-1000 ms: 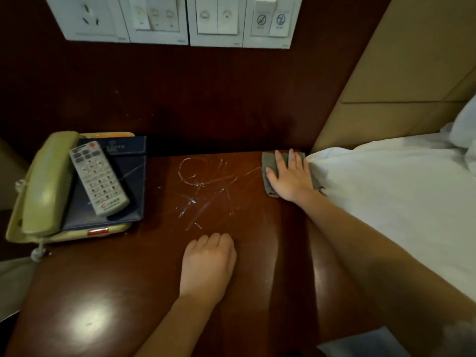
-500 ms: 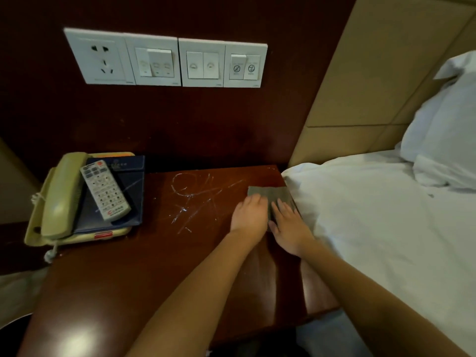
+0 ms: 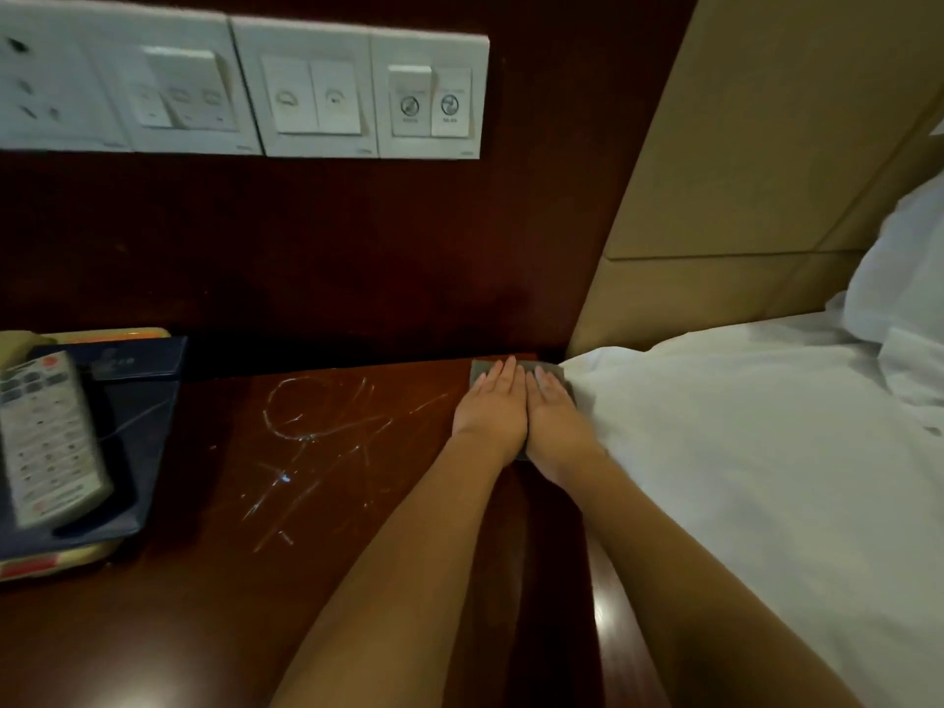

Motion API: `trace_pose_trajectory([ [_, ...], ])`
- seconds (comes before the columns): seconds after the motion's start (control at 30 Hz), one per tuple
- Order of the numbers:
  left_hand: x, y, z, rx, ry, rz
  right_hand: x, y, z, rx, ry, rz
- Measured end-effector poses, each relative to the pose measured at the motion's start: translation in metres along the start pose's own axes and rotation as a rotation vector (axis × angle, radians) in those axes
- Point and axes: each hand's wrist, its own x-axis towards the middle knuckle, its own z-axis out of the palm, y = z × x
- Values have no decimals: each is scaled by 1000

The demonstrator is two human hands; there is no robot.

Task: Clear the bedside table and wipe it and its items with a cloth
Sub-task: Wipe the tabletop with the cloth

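Head view, from the left edge: the remote (image 3: 46,442) lies on a dark blue folder (image 3: 133,452), which sits on top of a yellowish telephone (image 3: 66,551). That stack is at the far left of the bedside table (image 3: 204,605), so the table is not yet cleared.

A tangle of pale marks (image 3: 316,442) crosses the dark wood between the stack and my hands.

My left hand (image 3: 493,406) and my right hand (image 3: 554,419) lie side by side and touching. Both are flat with straight fingers. They press down and grip nothing.

Under them is the grey cloth (image 3: 479,373), in the table's back right corner. Only its far edge and corners show past my fingertips, so I cannot tell which way its long side runs. The white bed sheet (image 3: 740,477) butts against it on the right.

I judge the next stroke depends on one thing: the unwiped marks all lie to the left of the cloth, on my left hand's side. The cloth should therefore sweep leftward across the wood, away from the sheet and well short of the stack.
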Motion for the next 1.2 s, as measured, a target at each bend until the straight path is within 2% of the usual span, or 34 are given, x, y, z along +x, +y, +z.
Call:
trace_pose_trajectory([
  [0.2, 48, -14, -4, 19, 37, 15, 57, 15, -1, -87, 3, 3],
  [0.4, 28, -10, -3, 47, 32, -1, 36, 4, -9, -165, 30, -1],
  [1.0, -218, 55, 34, 61, -112, 10, -225, -63, 12, -150, -163, 17],
  [1.2, -271, 77, 38, 65, -151, -5, -275, -69, 19, -160, -211, 20],
])
